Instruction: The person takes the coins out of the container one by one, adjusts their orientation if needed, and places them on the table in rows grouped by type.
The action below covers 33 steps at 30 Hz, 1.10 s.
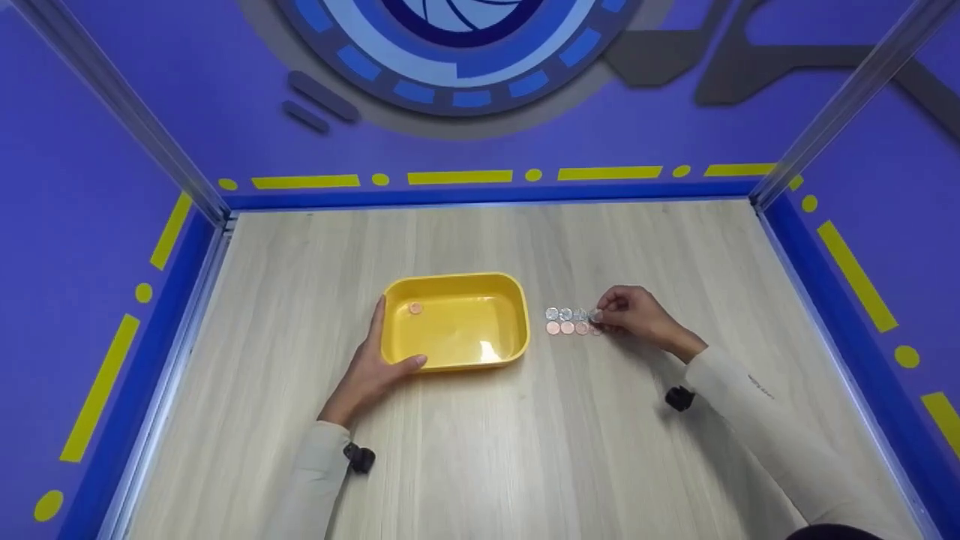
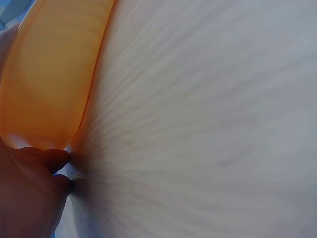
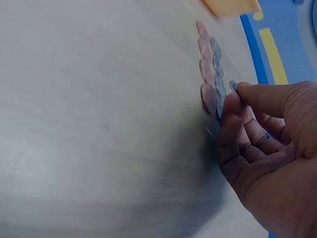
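A yellow plastic container [image 1: 454, 364] stands on the table, with one copper coin [image 1: 415, 308] lying inside near its far left corner. My left hand [image 1: 375, 371] grips the container's near left corner, thumb over the front rim and fingers along the left side. To the right of the container, several silver coins [image 1: 552, 313] form a row just behind a row of copper coins [image 1: 553, 328]. At the right end of these rows, my right hand [image 1: 636, 313] pinches a silver coin [image 3: 234, 86] between thumb and index finger, slightly above the table in the right wrist view.
The wood-grain table [image 1: 465, 457] is bounded by a blue back wall [image 1: 187, 97] and side walls with yellow markings. Metal posts [image 1: 847, 97] rise at the back corners. A small black camera [image 1: 360, 457] sits at the left wrist, another camera [image 1: 679, 398] at the right.
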Available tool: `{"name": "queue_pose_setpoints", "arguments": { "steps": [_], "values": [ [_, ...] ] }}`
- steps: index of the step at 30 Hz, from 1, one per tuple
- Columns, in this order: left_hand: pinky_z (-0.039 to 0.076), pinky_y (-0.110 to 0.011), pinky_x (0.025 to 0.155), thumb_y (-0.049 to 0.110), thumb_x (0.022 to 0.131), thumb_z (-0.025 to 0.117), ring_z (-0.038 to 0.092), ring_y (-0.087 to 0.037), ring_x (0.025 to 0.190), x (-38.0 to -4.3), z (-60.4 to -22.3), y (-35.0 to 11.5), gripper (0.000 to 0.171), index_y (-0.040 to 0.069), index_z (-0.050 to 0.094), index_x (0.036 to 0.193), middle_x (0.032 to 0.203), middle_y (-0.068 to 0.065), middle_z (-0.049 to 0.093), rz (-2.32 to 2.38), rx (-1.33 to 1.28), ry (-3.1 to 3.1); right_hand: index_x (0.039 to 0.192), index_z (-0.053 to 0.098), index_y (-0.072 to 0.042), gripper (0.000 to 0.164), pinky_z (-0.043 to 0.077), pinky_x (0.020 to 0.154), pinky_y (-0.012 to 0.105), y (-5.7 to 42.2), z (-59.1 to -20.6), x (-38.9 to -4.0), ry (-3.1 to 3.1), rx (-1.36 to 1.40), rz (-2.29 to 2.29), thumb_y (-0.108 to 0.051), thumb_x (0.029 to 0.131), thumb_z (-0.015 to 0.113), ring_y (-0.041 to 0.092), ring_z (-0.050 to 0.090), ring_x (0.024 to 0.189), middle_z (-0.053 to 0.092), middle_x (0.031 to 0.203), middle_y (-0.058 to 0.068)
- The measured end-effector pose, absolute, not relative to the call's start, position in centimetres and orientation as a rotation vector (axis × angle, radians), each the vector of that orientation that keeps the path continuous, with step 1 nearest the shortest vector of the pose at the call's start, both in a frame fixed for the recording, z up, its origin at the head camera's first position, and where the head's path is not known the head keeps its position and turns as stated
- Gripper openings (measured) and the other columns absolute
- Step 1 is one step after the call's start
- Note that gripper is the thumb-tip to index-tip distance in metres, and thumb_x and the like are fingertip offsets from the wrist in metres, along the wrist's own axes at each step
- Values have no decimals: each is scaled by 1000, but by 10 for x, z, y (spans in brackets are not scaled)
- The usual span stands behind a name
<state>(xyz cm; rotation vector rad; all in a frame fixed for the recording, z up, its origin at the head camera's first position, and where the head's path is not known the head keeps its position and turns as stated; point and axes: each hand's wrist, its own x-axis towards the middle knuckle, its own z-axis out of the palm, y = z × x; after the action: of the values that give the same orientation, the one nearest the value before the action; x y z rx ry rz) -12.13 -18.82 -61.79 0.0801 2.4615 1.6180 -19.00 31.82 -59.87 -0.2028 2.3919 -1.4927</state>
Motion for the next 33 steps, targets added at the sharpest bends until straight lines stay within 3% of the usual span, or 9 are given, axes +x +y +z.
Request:
{"name": "queue_pose_setpoints", "arguments": {
  "steps": [5, 11, 23, 28, 33],
  "values": [
    [44, -45, 109, 46, 89, 92, 61, -26, 115, -122, -618, -188, 129, 32, 1, 179, 163, -14, 53, 1613, 66, 2466, 105, 72, 9, 15, 48, 59, 23, 331, -602, -188, 2519, -171, -1436, -3, 100, 79, 13, 58, 70, 70, 87, 13],
    [43, -48, 111, 45, 88, 93, 61, -27, 118, -123, -619, -189, 130, 30, 1, 179, 166, -14, 49, 1619, 79, 2464, 104, 73, 6, 11, 48, 60, 23, 335, -606, -184, 2593, -161, -1389, -3, 100, 79, 12, 57, 71, 70, 88, 13],
    [47, -43, 105, 47, 87, 93, 62, -24, 111, -121, -618, -188, 131, 36, 1, 179, 151, -12, 61, 1622, 55, 2460, 106, 74, 4, 7, 49, 71, 25, 326, -610, -181, 2761, -190, -1159, 0, 100, 75, 18, 61, 84, 71, 96, 12],
    [47, -44, 104, 47, 87, 93, 63, -24, 108, -122, -618, -187, 131, 32, 1, 179, 141, -15, 66, 1605, 53, 2467, 104, 75, 4, 5, 49, 76, 29, 324, -613, -182, 2808, -256, -1093, 2, 100, 74, 20, 62, 87, 72, 97, 12],
    [45, -44, 106, 46, 87, 94, 62, -25, 109, -122, -618, -187, 132, 32, 1, 179, 147, -15, 63, 1614, 40, 2461, 106, 75, 2, 6, 49, 75, 28, 324, -611, -182, 2796, -220, -1123, -2, 102, 75, 21, 62, 87, 72, 98, 12]
  ]
}}
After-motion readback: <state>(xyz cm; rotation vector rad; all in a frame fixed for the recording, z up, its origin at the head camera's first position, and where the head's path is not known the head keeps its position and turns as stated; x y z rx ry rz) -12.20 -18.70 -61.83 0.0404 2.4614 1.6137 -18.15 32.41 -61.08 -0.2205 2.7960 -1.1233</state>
